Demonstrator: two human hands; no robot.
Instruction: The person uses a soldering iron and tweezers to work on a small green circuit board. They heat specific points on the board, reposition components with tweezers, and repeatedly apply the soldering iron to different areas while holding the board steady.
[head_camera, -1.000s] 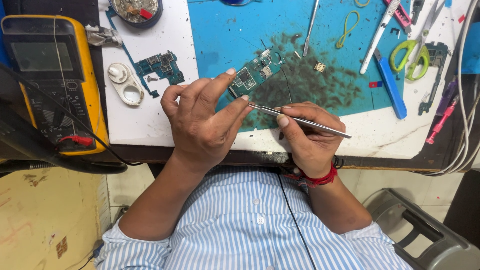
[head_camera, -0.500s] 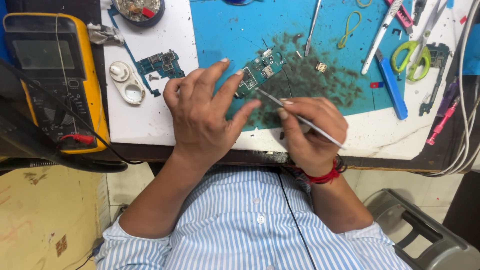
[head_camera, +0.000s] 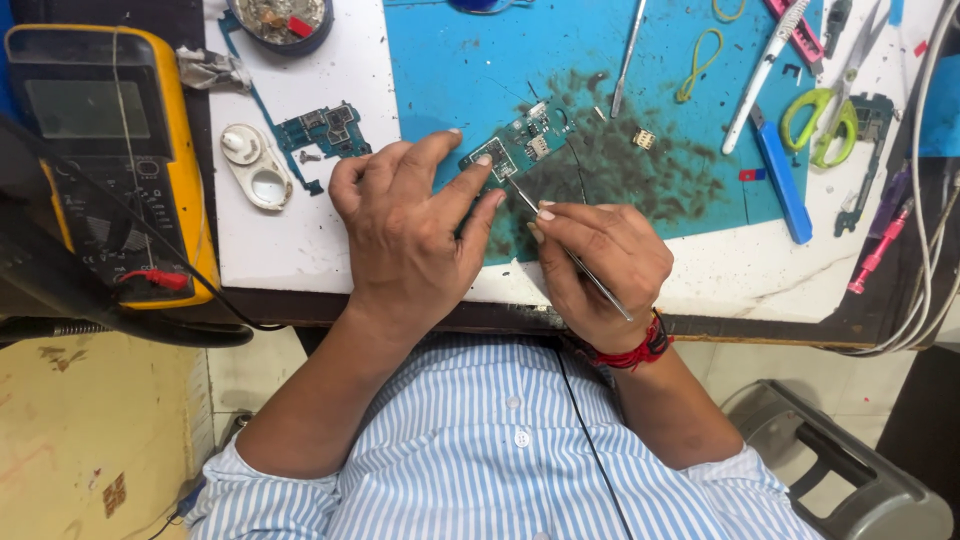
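A small green circuit board (head_camera: 525, 143) lies on the stained blue work mat (head_camera: 480, 70). My left hand (head_camera: 405, 235) rests palm down on the mat, its fingertips pressing the board's near edge. My right hand (head_camera: 600, 260) pinches thin metal tweezers (head_camera: 570, 250), whose tip touches the board next to my left fingertips. A red thread band circles my right wrist.
A yellow multimeter (head_camera: 110, 150) with dark leads sits at the left. A second circuit board (head_camera: 325, 130) and a white plastic part (head_camera: 255, 165) lie on the white bench. Green scissors (head_camera: 825, 115), a blue tool (head_camera: 782, 185), other tweezers (head_camera: 628, 55) and cables are at the right.
My right hand has swung the tweezers from lying nearly flat to pointing up at the board, and their tip now touches it. My left hand stays on the board.
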